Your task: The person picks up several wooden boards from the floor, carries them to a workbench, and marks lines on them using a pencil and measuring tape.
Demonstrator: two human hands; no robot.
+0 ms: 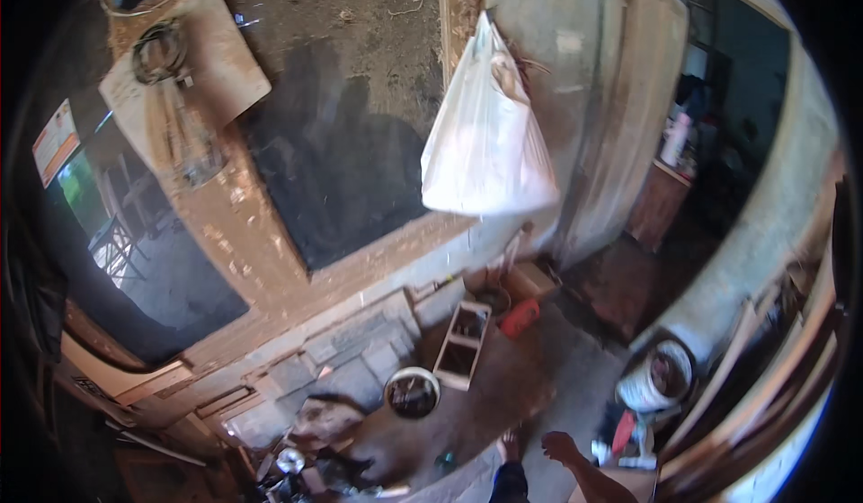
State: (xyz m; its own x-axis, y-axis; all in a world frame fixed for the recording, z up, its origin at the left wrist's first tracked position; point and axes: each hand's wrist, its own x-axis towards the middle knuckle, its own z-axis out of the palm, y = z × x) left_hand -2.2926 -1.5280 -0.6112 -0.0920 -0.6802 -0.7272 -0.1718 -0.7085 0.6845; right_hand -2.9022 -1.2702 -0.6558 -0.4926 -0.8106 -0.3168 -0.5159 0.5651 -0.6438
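My right hand (pixel 559 448) hangs low at the bottom of the view, its fingers curled inward. I see nothing held in it, but its inner side is hidden. Just left of it, my bare foot (pixel 509 445) is on the concrete floor (pixel 566 354), under a dark trouser leg (pixel 510 483). Out of view is my left hand. Ahead on the floor stand a round bucket (pixel 437 383) with dark contents and a wooden frame (pixel 446 381) divided in two by a crossbar.
A white plastic bag (pixel 485 159) hangs against the wall beside the window frame (pixel 283 277). Near the doorway lies a red container (pixel 520 319). At right, a white bucket (pixel 640 388) stands near long wooden boards (pixel 762 381). Flat slabs (pixel 357 331) lean below the window.
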